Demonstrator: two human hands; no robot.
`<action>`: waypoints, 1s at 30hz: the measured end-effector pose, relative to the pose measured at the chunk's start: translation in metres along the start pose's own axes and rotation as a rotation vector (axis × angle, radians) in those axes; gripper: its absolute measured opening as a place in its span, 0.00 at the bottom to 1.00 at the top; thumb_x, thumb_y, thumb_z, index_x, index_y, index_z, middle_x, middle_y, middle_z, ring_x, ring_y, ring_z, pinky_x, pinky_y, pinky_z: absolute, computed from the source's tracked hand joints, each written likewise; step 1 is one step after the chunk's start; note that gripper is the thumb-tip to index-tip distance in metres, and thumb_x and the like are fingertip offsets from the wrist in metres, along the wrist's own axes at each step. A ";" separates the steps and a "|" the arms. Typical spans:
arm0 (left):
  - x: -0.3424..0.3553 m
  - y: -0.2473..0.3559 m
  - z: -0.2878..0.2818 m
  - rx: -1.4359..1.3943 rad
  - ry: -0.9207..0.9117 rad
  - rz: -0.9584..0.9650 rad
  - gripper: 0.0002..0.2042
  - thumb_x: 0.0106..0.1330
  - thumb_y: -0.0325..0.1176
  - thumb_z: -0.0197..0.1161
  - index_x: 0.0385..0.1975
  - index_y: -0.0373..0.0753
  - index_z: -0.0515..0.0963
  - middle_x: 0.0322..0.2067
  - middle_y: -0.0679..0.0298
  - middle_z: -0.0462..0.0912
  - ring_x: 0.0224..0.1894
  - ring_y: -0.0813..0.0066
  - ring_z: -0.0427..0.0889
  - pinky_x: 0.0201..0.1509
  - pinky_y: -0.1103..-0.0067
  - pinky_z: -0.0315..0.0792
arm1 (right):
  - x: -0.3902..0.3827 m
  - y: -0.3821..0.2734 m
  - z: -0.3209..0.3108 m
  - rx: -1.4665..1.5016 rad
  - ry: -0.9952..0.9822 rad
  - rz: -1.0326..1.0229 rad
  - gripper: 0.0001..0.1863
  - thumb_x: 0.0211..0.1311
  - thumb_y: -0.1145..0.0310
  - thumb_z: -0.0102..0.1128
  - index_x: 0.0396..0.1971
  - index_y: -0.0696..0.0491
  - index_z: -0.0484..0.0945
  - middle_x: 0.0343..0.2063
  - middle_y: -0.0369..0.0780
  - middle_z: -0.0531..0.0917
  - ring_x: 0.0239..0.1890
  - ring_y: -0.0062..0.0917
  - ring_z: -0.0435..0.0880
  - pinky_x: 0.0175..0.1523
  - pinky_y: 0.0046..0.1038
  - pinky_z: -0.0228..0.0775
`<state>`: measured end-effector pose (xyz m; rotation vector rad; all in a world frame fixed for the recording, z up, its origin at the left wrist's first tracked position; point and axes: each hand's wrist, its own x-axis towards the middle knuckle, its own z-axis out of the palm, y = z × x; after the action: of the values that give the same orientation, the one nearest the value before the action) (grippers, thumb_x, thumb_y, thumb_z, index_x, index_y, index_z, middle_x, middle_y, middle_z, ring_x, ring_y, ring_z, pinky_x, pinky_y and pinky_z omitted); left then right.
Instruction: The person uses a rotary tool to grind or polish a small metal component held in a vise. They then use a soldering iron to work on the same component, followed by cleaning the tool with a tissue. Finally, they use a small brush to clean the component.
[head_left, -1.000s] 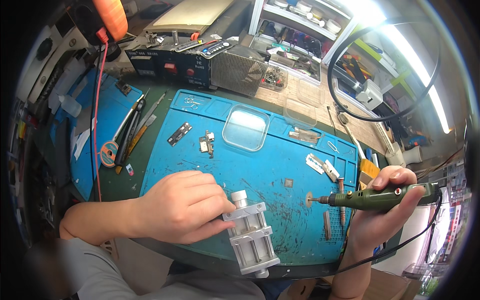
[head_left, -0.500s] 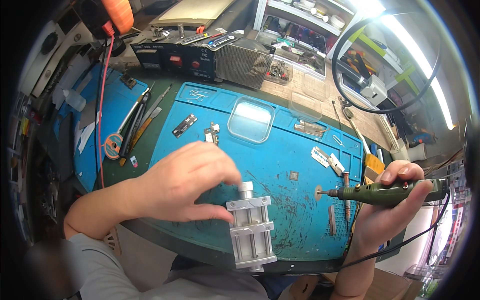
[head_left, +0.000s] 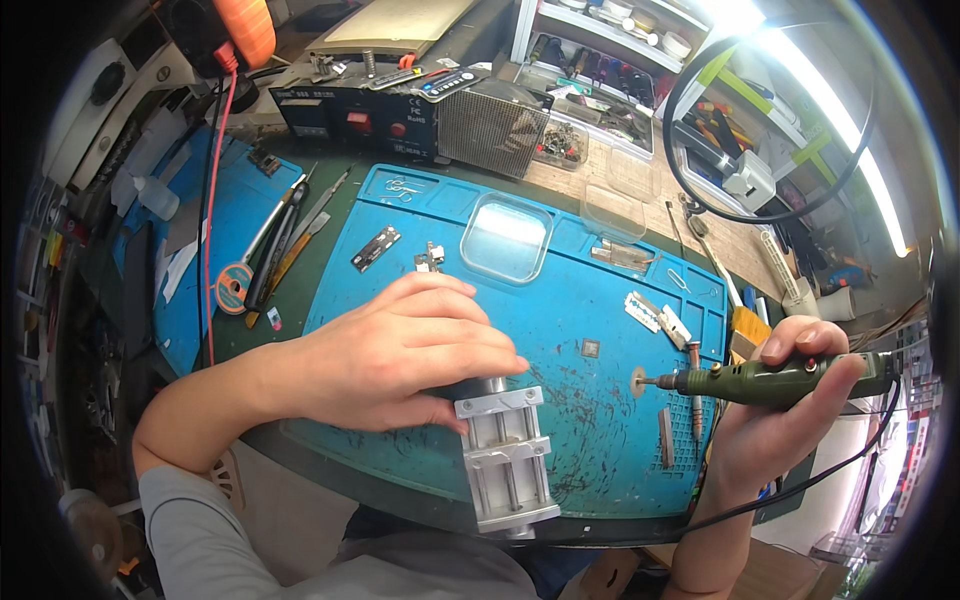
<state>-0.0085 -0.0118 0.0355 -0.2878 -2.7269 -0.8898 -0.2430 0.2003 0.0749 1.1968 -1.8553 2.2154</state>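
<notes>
My left hand (head_left: 405, 345) is closed over the knob end of a small silver clamping vise (head_left: 506, 455). Its fingers hide most of the knob, and the thumb lies along the upper left corner of the frame. The vise rests at the near edge of the blue work mat (head_left: 400, 460), its rods pointing toward me. On the right, my right hand (head_left: 775, 420) grips a green rotary tool (head_left: 780, 385), whose thin cutting disc (head_left: 638, 382) points left above the mat. A small square chip (head_left: 591, 348) lies on the mat between the hands.
A clear lidless box (head_left: 506, 238) and a dark circuit board (head_left: 376, 249) lie farther back on the mat. Razor blades (head_left: 642, 312) sit to the right. Behind stands a black powered unit (head_left: 350, 120). A black cable (head_left: 790, 495) trails from the rotary tool.
My left hand has shifted right, its fingers now reaching over the vise's knob, which showed before. The vise has tilted slightly. My right hand and the rotary tool stay nearly still.
</notes>
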 end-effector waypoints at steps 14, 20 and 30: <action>-0.003 0.017 0.008 0.070 0.063 -0.053 0.32 0.49 0.49 0.81 0.54 0.41 0.83 0.39 0.68 0.79 0.46 0.65 0.75 0.60 0.63 0.70 | 0.001 0.003 -0.003 -0.015 -0.035 -0.023 0.29 0.82 0.40 0.35 0.38 0.53 0.70 0.28 0.39 0.73 0.32 0.22 0.71 0.44 0.24 0.62; 0.008 0.018 0.009 -0.070 0.046 -0.027 0.37 0.51 0.46 0.81 0.62 0.39 0.77 0.51 0.63 0.81 0.57 0.59 0.76 0.67 0.62 0.67 | 0.003 0.000 -0.001 -0.022 -0.027 -0.036 0.28 0.82 0.41 0.36 0.38 0.53 0.70 0.28 0.39 0.74 0.32 0.23 0.72 0.44 0.25 0.62; 0.003 0.026 0.012 -0.069 -0.031 -0.076 0.37 0.47 0.48 0.83 0.57 0.38 0.77 0.52 0.60 0.81 0.57 0.60 0.78 0.69 0.58 0.63 | 0.005 0.002 -0.004 0.002 -0.008 -0.062 0.27 0.82 0.43 0.40 0.38 0.55 0.71 0.29 0.40 0.76 0.33 0.23 0.74 0.43 0.25 0.64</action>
<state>-0.0068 0.0164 0.0416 -0.2145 -2.7556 -1.0095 -0.2496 0.2003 0.0759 1.2474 -1.7941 2.1839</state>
